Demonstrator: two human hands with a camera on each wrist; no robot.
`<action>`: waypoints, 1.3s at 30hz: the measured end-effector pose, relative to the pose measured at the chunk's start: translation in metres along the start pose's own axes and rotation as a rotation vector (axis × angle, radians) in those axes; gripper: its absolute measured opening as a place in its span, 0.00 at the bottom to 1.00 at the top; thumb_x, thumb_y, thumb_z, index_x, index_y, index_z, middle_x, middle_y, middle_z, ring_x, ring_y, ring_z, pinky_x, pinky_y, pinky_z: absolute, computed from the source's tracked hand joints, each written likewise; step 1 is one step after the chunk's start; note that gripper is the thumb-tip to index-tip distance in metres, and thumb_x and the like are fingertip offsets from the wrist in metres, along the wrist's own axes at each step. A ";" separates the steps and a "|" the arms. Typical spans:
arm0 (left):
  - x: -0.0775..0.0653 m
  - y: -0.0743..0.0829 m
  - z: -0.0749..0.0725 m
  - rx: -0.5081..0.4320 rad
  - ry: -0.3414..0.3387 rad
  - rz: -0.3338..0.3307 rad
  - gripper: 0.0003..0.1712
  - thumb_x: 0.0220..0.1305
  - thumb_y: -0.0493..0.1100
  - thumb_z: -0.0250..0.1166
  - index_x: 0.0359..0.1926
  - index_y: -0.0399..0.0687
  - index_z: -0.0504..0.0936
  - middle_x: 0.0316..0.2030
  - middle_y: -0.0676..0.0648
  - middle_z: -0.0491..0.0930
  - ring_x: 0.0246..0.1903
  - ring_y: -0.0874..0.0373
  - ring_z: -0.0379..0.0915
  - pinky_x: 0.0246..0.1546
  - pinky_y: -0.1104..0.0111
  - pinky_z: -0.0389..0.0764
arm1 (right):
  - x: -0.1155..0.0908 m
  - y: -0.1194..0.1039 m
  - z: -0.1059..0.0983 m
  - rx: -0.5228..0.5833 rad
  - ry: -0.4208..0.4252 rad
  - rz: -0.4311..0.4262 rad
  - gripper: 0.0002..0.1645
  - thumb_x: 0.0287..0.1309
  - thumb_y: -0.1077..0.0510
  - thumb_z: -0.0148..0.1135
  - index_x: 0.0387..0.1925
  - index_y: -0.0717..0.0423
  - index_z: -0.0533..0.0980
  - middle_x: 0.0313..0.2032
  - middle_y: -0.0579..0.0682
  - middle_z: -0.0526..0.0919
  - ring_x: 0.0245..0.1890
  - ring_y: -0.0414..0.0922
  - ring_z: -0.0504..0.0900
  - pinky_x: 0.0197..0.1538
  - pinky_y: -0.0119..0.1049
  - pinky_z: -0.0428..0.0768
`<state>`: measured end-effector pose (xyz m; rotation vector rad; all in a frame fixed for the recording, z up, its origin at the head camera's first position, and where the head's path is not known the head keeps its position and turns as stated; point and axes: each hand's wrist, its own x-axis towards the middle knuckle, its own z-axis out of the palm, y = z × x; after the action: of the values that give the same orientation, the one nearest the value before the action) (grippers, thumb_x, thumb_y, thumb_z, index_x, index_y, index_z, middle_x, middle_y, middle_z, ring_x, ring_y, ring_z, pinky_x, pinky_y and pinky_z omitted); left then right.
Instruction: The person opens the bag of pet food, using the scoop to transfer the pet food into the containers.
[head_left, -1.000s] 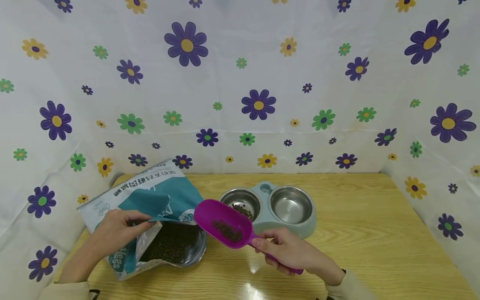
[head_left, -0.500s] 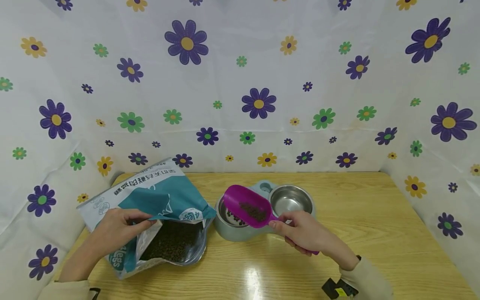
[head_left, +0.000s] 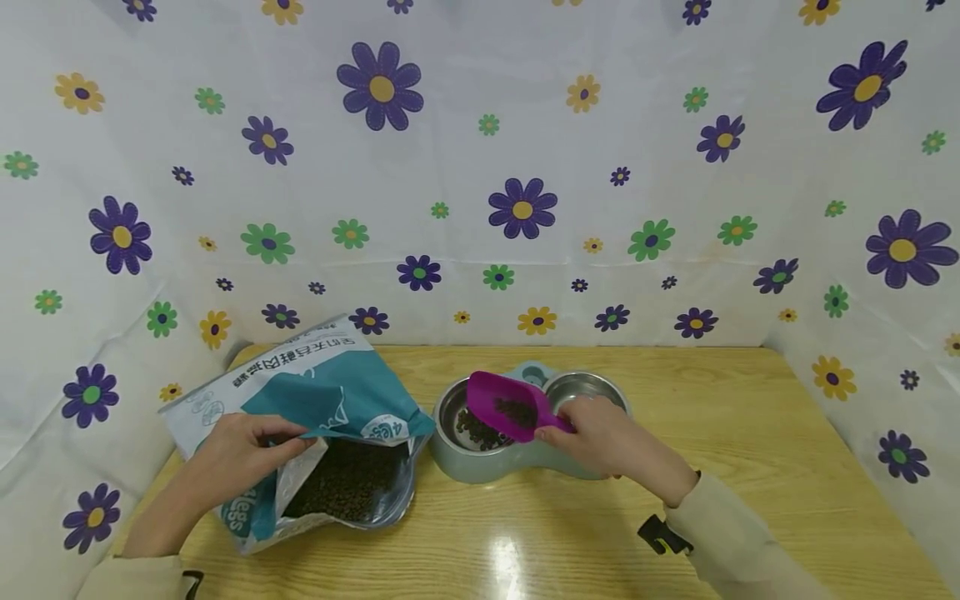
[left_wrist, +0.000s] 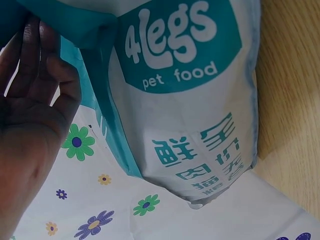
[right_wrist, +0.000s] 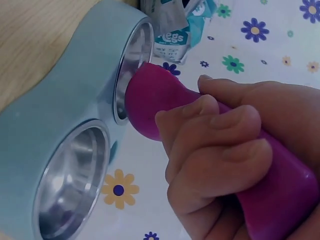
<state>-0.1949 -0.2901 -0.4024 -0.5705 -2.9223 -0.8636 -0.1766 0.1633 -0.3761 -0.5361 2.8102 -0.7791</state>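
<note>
My right hand (head_left: 600, 433) grips the handle of a magenta scoop (head_left: 486, 390), its fingers wrapped round it in the right wrist view. Brown kibble (head_left: 517, 410) lies in the scoop, which tilts over the left steel bowl of a pale blue double pet feeder (head_left: 474, 470). More kibble (head_left: 476, 430) is at the bottom of that bowl. The right steel bowl (right_wrist: 75, 180) shows bare metal. On the left, a teal and white pet food bag (head_left: 367, 379) lies with its mouth towards me, kibble inside. My left hand (head_left: 243, 454) pinches the upper edge of its mouth between thumb and fingers.
Everything stands on a light wooden table (head_left: 720, 467). A white sheet (head_left: 465, 150) printed with flowers hangs behind it and at both sides. The bag's right corner comes close to the feeder's left side.
My right hand has carried the scoop rightward from beside the bag's mouth to over the left bowl and tipped it. More kibble shows in that bowl. My left hand keeps its hold on the bag.
</note>
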 end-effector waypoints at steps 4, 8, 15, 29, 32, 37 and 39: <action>0.001 -0.001 0.000 -0.005 -0.006 -0.002 0.07 0.66 0.43 0.71 0.42 0.49 0.93 0.30 0.56 0.89 0.23 0.71 0.73 0.23 0.71 0.75 | 0.007 -0.006 -0.001 -0.042 -0.016 0.029 0.22 0.68 0.48 0.65 0.20 0.51 0.71 0.16 0.41 0.64 0.18 0.37 0.62 0.25 0.29 0.62; 0.000 -0.002 0.000 -0.008 -0.004 0.000 0.07 0.66 0.42 0.71 0.42 0.49 0.93 0.30 0.55 0.89 0.23 0.71 0.72 0.23 0.71 0.75 | 0.012 -0.013 0.001 -0.119 -0.014 0.056 0.19 0.68 0.48 0.66 0.24 0.53 0.74 0.17 0.43 0.67 0.19 0.38 0.65 0.25 0.30 0.63; 0.000 -0.001 0.000 -0.009 0.014 0.040 0.06 0.65 0.41 0.71 0.41 0.49 0.93 0.30 0.56 0.89 0.22 0.71 0.72 0.22 0.71 0.74 | 0.010 -0.024 0.012 -0.358 0.085 0.082 0.20 0.65 0.46 0.68 0.26 0.55 0.76 0.17 0.45 0.72 0.17 0.40 0.72 0.20 0.34 0.70; 0.000 -0.001 0.001 0.003 0.015 0.023 0.07 0.65 0.42 0.71 0.41 0.49 0.93 0.30 0.55 0.89 0.22 0.72 0.72 0.22 0.72 0.74 | 0.003 -0.032 0.028 -0.586 0.258 -0.014 0.21 0.60 0.46 0.73 0.25 0.56 0.76 0.15 0.47 0.72 0.13 0.40 0.72 0.18 0.37 0.78; 0.000 -0.002 0.000 0.007 0.016 0.014 0.07 0.65 0.42 0.71 0.41 0.49 0.93 0.30 0.55 0.89 0.22 0.72 0.72 0.22 0.72 0.74 | 0.003 -0.034 0.030 -0.588 0.258 -0.029 0.20 0.61 0.48 0.73 0.27 0.58 0.77 0.15 0.48 0.74 0.14 0.42 0.75 0.19 0.39 0.79; -0.001 -0.001 0.000 0.001 0.010 0.008 0.07 0.65 0.42 0.71 0.42 0.49 0.93 0.30 0.55 0.89 0.22 0.72 0.72 0.22 0.72 0.74 | 0.001 -0.035 0.032 -0.603 0.279 -0.041 0.21 0.60 0.47 0.73 0.25 0.57 0.76 0.15 0.47 0.73 0.14 0.42 0.75 0.18 0.39 0.78; 0.000 -0.002 -0.001 -0.004 0.006 0.007 0.07 0.65 0.42 0.71 0.42 0.49 0.93 0.30 0.55 0.89 0.22 0.71 0.72 0.22 0.72 0.74 | 0.000 -0.035 0.032 -0.601 0.298 -0.040 0.22 0.60 0.46 0.73 0.23 0.56 0.75 0.15 0.46 0.72 0.13 0.41 0.73 0.16 0.38 0.76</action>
<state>-0.1950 -0.2918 -0.4027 -0.5769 -2.9120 -0.8692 -0.1581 0.1209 -0.3849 -0.5976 3.3149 0.0113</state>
